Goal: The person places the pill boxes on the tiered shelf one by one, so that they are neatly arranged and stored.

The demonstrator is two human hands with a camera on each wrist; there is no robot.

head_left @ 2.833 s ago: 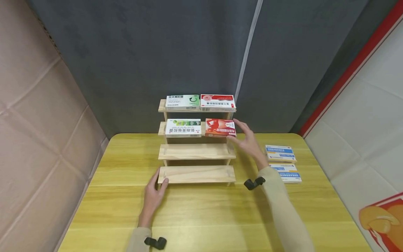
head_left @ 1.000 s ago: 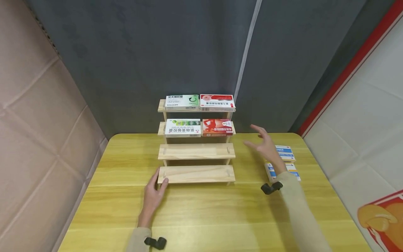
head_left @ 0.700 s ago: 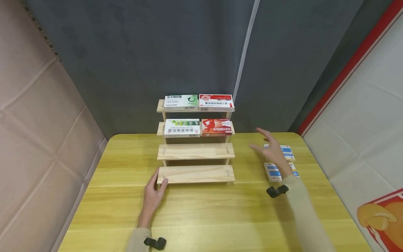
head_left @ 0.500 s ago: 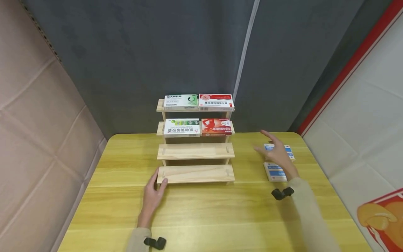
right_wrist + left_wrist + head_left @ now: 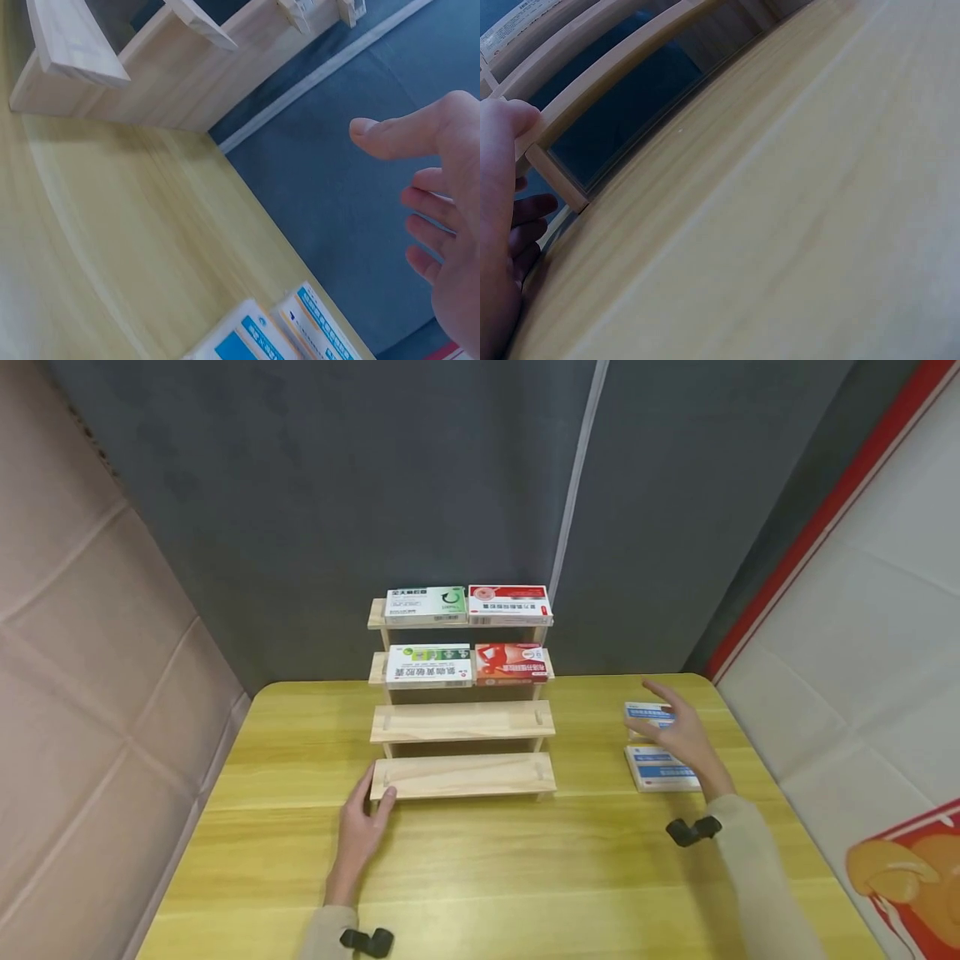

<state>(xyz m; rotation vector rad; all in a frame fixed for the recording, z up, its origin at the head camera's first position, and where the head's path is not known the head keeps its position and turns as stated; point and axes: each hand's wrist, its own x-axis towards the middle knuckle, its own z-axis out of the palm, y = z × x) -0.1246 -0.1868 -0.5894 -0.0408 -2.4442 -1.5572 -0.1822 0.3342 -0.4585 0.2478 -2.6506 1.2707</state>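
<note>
My left hand [image 5: 360,831] grips the left end of the lowest tier of a four-step wooden display rack [image 5: 461,720]. Its thumb lies over the front edge in the left wrist view, the fingers by the side. Over on the right, my right hand [image 5: 688,742] hovers above two blue-and-white medicine boxes, holding nothing, thumb and fingers spread. It partly covers the far medicine box [image 5: 642,710]; the near medicine box [image 5: 660,768] lies just in front of that one. The right wrist view shows the thumb [image 5: 405,135] apart from the curved fingers.
On the rack's top tier lie a green-and-white box [image 5: 425,604] and a red-and-white box [image 5: 509,605]. One tier down are a white box with green pictures [image 5: 428,666] and a red box [image 5: 512,663]. The yellow wooden table [image 5: 480,877] meets a dark curtain [image 5: 322,527] behind.
My right hand has left the red box, which now sits further left against its neighbour, and has moved right over the blue-and-white boxes. The left hand has stayed on the rack.
</note>
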